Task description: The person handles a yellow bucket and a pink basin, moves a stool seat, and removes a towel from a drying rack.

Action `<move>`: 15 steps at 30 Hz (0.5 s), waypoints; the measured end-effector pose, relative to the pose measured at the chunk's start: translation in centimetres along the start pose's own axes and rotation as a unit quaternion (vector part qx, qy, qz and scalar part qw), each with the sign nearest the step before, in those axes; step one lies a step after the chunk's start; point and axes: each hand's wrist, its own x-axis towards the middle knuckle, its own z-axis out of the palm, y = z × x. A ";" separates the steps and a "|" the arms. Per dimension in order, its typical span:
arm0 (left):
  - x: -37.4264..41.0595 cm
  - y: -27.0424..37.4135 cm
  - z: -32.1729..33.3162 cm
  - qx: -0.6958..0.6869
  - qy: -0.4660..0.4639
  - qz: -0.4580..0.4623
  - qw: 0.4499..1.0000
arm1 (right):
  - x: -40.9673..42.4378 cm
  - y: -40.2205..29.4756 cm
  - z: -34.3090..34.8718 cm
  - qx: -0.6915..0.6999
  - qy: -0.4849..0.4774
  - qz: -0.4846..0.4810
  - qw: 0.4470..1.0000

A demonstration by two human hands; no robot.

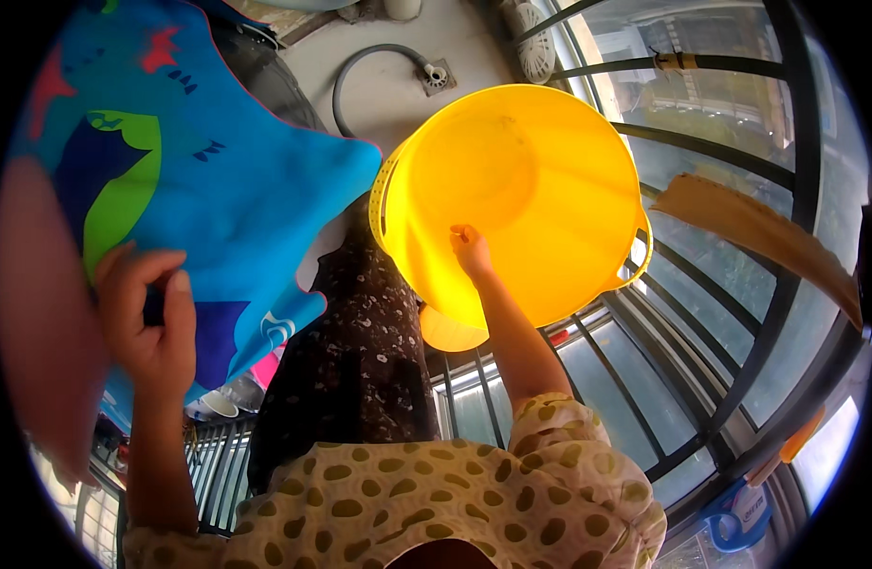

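A large yellow plastic tub [578, 192] with side handles stands tilted in front of me, its opening towards the camera, and nothing shows inside it. My right hand [470, 249] is over the tub's near side, fingers curled; whether it touches or holds anything is unclear. At the left spreads a blue cloth [258, 185] with green, navy and red patterns and a thin pink edge. Over the lower part of that cloth is my left hand [148, 313], thumb and forefinger bent close together. It seems to pinch the cloth, but the fingertips do not show this clearly.
Dark metal bars [727, 156] and window glass run along the right. A grey hose [350, 71] ends at a floor drain [437, 77] beyond the tub. A blue-handled container [741, 516] is at the lower right. A blurred pinkish shape [44, 313] fills the far left.
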 end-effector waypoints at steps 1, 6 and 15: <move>-0.1 0.1 0.1 0.011 0.008 0.000 1.000 | -0.7 -0.3 0.0 0.012 -0.001 0.002 1.000; 0.7 1.1 -0.2 0.000 0.004 -0.012 1.000 | -3.1 -1.7 -0.4 0.045 0.016 -0.026 0.999; 0.8 2.1 -0.2 -0.013 0.016 0.021 1.000 | -9.0 -4.6 -1.6 0.141 0.087 -0.023 0.986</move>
